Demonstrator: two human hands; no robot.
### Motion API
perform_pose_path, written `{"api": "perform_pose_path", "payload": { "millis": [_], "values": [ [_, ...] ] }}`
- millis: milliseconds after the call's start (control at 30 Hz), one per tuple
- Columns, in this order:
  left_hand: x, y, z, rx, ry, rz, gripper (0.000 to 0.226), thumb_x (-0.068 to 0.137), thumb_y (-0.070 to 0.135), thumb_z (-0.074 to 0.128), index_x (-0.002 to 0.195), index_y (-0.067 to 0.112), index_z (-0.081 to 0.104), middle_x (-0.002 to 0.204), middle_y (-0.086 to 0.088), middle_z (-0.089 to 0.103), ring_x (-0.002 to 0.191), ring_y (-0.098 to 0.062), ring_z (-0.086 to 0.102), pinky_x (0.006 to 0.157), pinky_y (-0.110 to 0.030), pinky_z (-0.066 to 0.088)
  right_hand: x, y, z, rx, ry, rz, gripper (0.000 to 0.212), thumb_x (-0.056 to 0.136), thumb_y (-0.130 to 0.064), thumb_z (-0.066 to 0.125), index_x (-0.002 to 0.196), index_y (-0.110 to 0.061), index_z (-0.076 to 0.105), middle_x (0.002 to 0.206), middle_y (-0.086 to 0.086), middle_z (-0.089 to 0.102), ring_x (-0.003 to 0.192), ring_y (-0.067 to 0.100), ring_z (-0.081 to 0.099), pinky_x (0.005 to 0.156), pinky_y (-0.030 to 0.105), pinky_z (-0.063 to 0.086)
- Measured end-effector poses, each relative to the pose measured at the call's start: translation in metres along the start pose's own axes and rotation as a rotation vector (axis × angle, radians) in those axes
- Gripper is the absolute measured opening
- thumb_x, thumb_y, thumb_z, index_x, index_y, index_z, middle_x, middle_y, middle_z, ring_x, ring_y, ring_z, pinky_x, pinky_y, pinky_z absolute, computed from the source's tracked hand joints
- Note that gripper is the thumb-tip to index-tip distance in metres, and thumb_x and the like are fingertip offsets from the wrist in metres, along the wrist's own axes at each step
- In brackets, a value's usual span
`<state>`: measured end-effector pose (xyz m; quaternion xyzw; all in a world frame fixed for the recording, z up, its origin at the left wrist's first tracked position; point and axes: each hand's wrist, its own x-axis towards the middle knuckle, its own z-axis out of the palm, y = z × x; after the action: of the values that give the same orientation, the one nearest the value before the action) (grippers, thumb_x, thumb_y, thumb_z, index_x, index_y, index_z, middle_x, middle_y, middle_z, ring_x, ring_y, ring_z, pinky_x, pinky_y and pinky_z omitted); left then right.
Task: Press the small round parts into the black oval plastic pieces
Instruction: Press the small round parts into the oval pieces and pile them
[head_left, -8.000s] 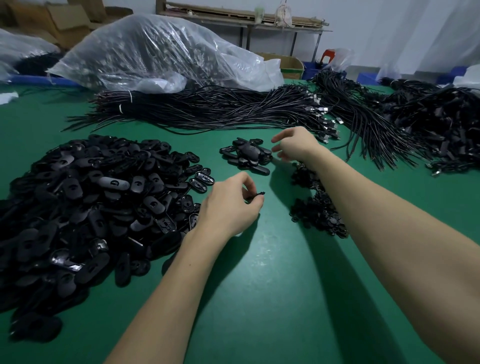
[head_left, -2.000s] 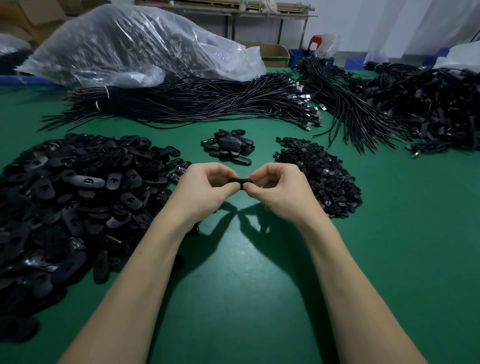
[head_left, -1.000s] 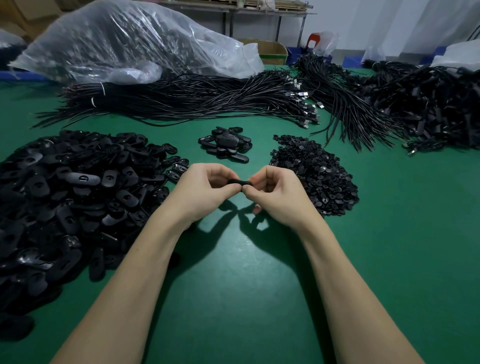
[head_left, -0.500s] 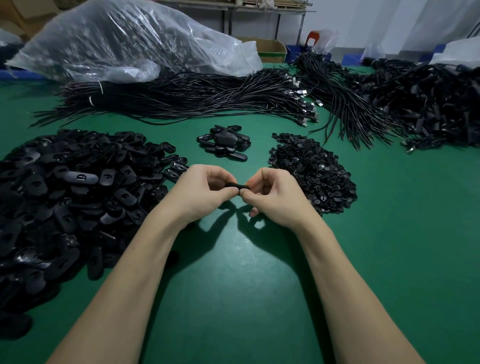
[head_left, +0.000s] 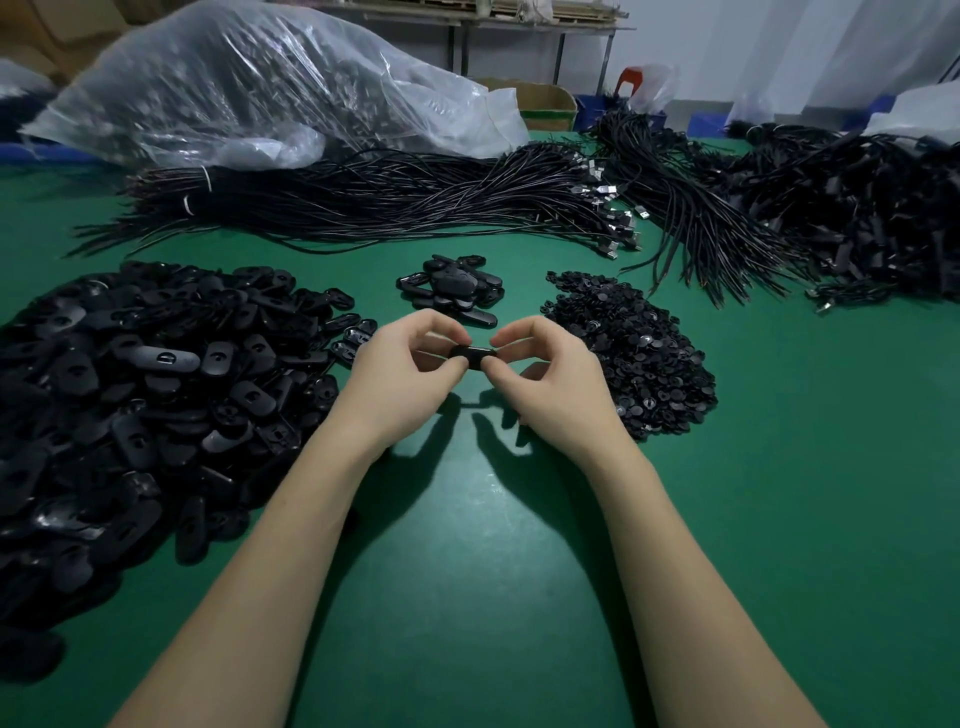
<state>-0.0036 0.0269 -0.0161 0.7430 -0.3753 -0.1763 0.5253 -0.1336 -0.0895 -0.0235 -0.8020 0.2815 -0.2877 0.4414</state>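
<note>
Large heap of oval pieces (head_left: 140, 395): black plastic, loosely piled on the green table (head_left: 467, 597), far left, reaching almost to the left wrist.

Plastic bag (head_left: 270, 88): clear, bulging, at the back left, with dark contents that cannot be made out.

Cables (head_left: 389, 197): long black bundle lying across the table just in front of the bag, metal plugs at its right end.

Left hand (head_left: 400, 384): raised above the table at centre, fingers curled, thumb and fingertips pinching the left end of one oval piece (head_left: 471, 356).

Oval piece: held level between both hands, clear of the table. Whether a round part sits in it cannot be told.

Small cluster of ovals (head_left: 452, 288): just behind the hands.

Right hand (head_left: 558, 387): fingers curled, thumb and forefinger pinching the right end of the same oval piece.

Mound of round parts (head_left: 634, 353): small, black, just beside the right hand.

Second mass of cables (head_left: 831, 218): tangled, far right.
</note>
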Motion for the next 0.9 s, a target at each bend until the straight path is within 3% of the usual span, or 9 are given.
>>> {"api": "perform_pose_path", "payload": {
  "millis": [133,233,333,433,500,600,733,900],
  "values": [
    [0.006,0.002,-0.001,0.03,0.133,-0.013,0.022,0.09,0.013,0.069,0.087,0.031,0.057,0.092,0.006,0.074,0.079,-0.017,0.073,0.067,-0.034,0.058,-0.005,-0.001,0.009,-0.173,0.096,-0.119,0.01,0.091,-0.032,0.069,0.099,-0.032,0.063,0.097,-0.018,0.068,0.062,0.009,0.059,0.07,0.033,0.055],
    [0.035,0.009,0.005,0.051,0.28,-0.04,0.022,0.087,0.013,0.068,0.08,0.028,0.053,0.086,0.002,0.073,0.079,-0.017,0.07,0.068,-0.028,0.052,-0.005,-0.003,0.013,-0.156,0.152,-0.166,0.003,0.09,-0.031,0.067,0.091,-0.031,0.064,0.091,-0.02,0.069,0.063,0.009,0.057,0.07,0.036,0.054],
    [0.074,0.02,0.011,0.129,0.314,-0.018,0.017,0.083,0.014,0.07,0.076,0.027,0.063,0.076,0.012,0.07,0.073,-0.005,0.065,0.075,-0.02,0.05,-0.005,-0.001,0.014,-0.146,0.129,-0.121,0.002,0.09,-0.031,0.067,0.089,-0.031,0.065,0.09,-0.021,0.069,0.063,0.009,0.057,0.073,0.037,0.055],
    [0.105,0.024,0.015,0.173,0.318,-0.016,0.017,0.082,0.013,0.07,0.077,0.029,0.068,0.072,0.017,0.067,0.079,-0.005,0.067,0.059,-0.006,0.04,-0.005,0.001,0.014,-0.124,0.128,-0.092,0.003,0.089,-0.031,0.067,0.086,-0.031,0.066,0.089,-0.019,0.07,0.064,0.008,0.058,0.073,0.035,0.054],
    [0.118,0.021,0.017,0.205,0.321,-0.056,0.015,0.083,0.016,0.069,0.079,0.03,0.069,0.075,0.016,0.068,0.086,-0.008,0.068,0.062,-0.014,0.042,-0.004,0.001,0.014,-0.117,0.123,-0.081,0.004,0.089,-0.031,0.067,0.086,-0.03,0.066,0.088,-0.019,0.07,0.064,0.008,0.058,0.073,0.035,0.054],
    [0.126,0.015,0.02,0.283,0.274,-0.085,0.007,0.085,0.026,0.071,0.09,0.03,0.074,0.089,0.012,0.073,0.098,-0.013,0.068,0.077,-0.022,0.046,-0.004,0.002,0.015,-0.115,0.109,-0.069,0.005,0.089,-0.03,0.067,0.085,-0.03,0.066,0.087,-0.019,0.07,0.063,0.008,0.057,0.072,0.034,0.054],
    [0.11,0.01,0.022,0.38,0.277,-0.023,0.019,0.087,0.03,0.069,0.105,0.027,0.072,0.112,0.004,0.07,0.11,-0.019,0.062,0.088,-0.03,0.048,-0.004,0.001,0.014,-0.114,0.116,-0.064,0.006,0.089,-0.03,0.067,0.084,-0.029,0.066,0.086,-0.019,0.07,0.061,0.008,0.056,0.072,0.035,0.055],
    [0.057,0.018,0.026,0.4,0.252,0.077,0.014,0.09,0.032,0.067,0.1,0.022,0.066,0.106,0.001,0.066,0.102,-0.021,0.062,0.089,-0.039,0.052,-0.004,0.002,0.013,-0.137,0.117,-0.067,0.003,0.09,-0.029,0.068,0.087,-0.03,0.067,0.086,-0.019,0.069,0.061,0.01,0.058,0.072,0.037,0.055]
  ]
}}
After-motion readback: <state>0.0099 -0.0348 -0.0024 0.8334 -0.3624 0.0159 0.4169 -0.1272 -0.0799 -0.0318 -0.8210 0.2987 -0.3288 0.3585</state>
